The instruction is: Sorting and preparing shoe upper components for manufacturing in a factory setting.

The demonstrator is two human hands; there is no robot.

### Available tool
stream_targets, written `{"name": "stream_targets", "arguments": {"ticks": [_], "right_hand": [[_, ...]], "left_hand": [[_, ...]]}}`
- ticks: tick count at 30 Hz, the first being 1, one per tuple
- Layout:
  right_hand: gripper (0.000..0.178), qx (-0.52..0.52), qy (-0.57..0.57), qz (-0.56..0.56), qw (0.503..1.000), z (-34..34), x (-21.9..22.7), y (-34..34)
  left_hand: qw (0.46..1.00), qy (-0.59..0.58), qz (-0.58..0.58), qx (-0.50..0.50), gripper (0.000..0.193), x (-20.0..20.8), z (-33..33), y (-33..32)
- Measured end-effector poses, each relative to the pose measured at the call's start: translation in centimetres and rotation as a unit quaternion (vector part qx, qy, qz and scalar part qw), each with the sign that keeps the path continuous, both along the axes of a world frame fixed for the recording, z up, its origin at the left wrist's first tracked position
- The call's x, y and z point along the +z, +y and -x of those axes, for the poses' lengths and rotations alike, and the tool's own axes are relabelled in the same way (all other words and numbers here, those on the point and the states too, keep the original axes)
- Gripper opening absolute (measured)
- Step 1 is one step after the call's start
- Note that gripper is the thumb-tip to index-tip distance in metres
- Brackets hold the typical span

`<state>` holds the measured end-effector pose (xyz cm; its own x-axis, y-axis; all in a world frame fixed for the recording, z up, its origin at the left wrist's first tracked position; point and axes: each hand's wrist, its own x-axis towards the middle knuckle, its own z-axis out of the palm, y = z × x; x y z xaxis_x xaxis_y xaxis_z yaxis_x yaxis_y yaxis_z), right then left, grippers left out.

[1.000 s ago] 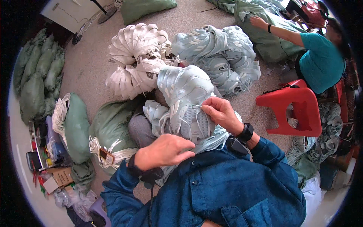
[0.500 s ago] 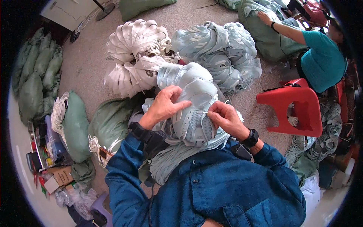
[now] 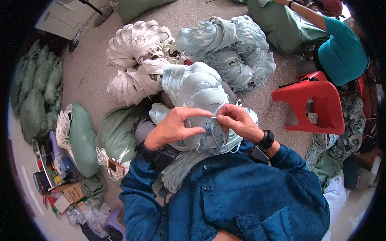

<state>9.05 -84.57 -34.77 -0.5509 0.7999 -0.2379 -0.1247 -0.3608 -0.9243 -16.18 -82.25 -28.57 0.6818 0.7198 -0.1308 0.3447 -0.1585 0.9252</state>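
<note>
I have my right grip pinching a white lace above pale-blue shoe uppers, left grip parted beside it.

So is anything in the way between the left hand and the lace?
Nothing I can see. The left hand has its pointer fingertip right by the lace end, which the right hand pinches over the shoe. Whether they touch, I can't tell.

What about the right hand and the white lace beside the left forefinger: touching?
Touching: in the head view, the white lace pokes out between the pinched thumb and forefinger of the right hand.
</note>
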Motion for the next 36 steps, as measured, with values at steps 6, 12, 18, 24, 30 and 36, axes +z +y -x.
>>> {"name": "stream_targets", "arguments": {"ticks": [6, 12, 18, 24, 30, 36], "right_hand": [[0.019, -0.017, 0.03, 0.037, 0.999, -0.7, 0.2, -0.3], [0.015, -0.029, 0.045, 0.009, 0.999, 0.5, 1.6, -0.9], [0.012, -0.057, 0.017, -0.012, 0.998, 1.2, -0.2, -1.4], [0.012, -0.073, -0.013, -0.034, 0.997, 1.2, -0.6, -2.1], [0.014, -0.046, -0.031, -0.051, 0.997, 0.8, -1.4, -2.3], [0.012, -0.054, -0.012, -0.011, 0.998, 1.1, -0.8, -2.4]], "left_hand": [[0.992, 0.09, -0.058, 0.063, 0.033, 0.0, -1.8, -1.4], [0.961, -0.064, 0.17, 0.208, 0.03, -0.3, 0.3, -2.5], [0.979, 0.018, 0.061, 0.195, 0.028, -1.1, -0.4, -3.4], [0.97, 0.016, 0.031, 0.242, 0.028, -1.8, -2.0, -4.3], [0.958, -0.011, 0.094, 0.27, 0.025, -2.3, -2.1, -4.8], [0.95, -0.032, 0.111, 0.291, 0.024, -2.0, -2.4, -4.8]]}}
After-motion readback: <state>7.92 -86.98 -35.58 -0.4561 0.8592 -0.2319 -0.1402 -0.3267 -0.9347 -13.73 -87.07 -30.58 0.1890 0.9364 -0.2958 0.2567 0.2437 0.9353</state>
